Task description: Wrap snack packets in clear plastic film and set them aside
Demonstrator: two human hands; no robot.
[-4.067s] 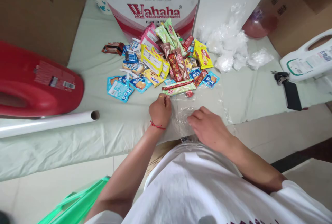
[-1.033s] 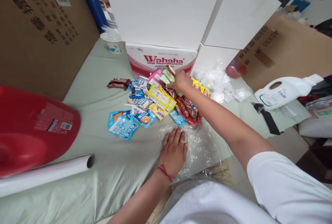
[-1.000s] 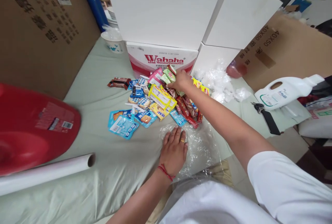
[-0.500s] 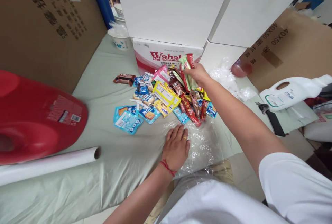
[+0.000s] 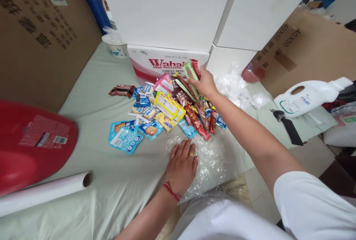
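My left hand [image 5: 182, 165] lies flat, fingers stretched out, on a clear plastic bag [image 5: 215, 162] at the table's front edge. Above the far side of a heap of wrapped snacks, my right hand [image 5: 206, 82] is closed around snack packets, one green [image 5: 190, 70] and one red [image 5: 196, 67]. The heap holds yellow biscuit packets [image 5: 166, 105], red stick packets [image 5: 197, 121], a pink packet [image 5: 163, 84] and light blue packets [image 5: 126, 140]. At its left end lies a brown-wrapped snack [image 5: 121, 91]. My right hand hides part of the heap.
Behind the heap stands a red and white Wahaha carton [image 5: 167, 62] with white boxes [image 5: 172, 10] above it. A red jug [image 5: 33, 143] and white roll [image 5: 47, 191] lie left. Crumpled plastic [image 5: 233, 88], a white bottle [image 5: 303, 97] and keys [image 5: 289, 127] lie right.
The camera view has swung slightly, so most things appear further left and a little lower. My right hand still grips the packets over the heap; my left hand stays on the plastic bag.
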